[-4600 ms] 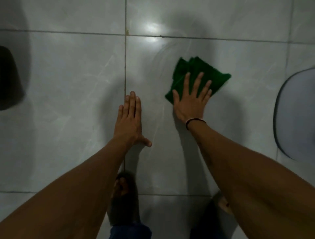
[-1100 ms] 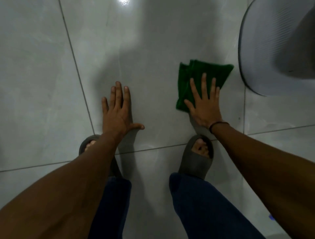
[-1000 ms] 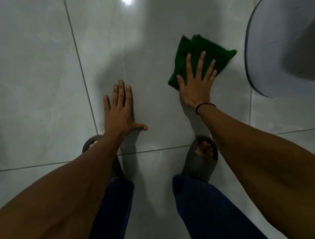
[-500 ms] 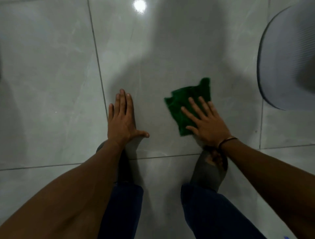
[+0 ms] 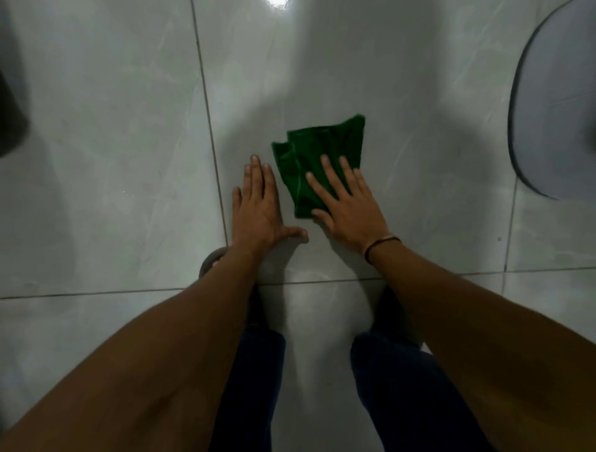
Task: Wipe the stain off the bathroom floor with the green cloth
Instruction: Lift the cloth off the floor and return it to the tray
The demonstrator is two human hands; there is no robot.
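Both hands are laid flat: the right hand (image 5: 350,209) is pressed, fingers spread, on the green cloth (image 5: 317,159); the left hand (image 5: 258,206), holding nothing, is rested on the floor (image 5: 129,161) just beside it.

A tiled room in a home, most likely a bathroom — the glossy pale grey ceramic floor (image 5: 419,96) is laid in large square tiles with thin dark grout lines (image 5: 206,106), and its marbled surface shines as if wet, throwing back an overhead light as a bright spot (image 5: 277,2) at the top edge. At the right edge stands a rounded grey ribbed plastic object (image 5: 558,106), perhaps a bin or basin — which one cannot be told. The person wears dark grey rubber slides (image 5: 209,261), house footwear suited to a wet floor.
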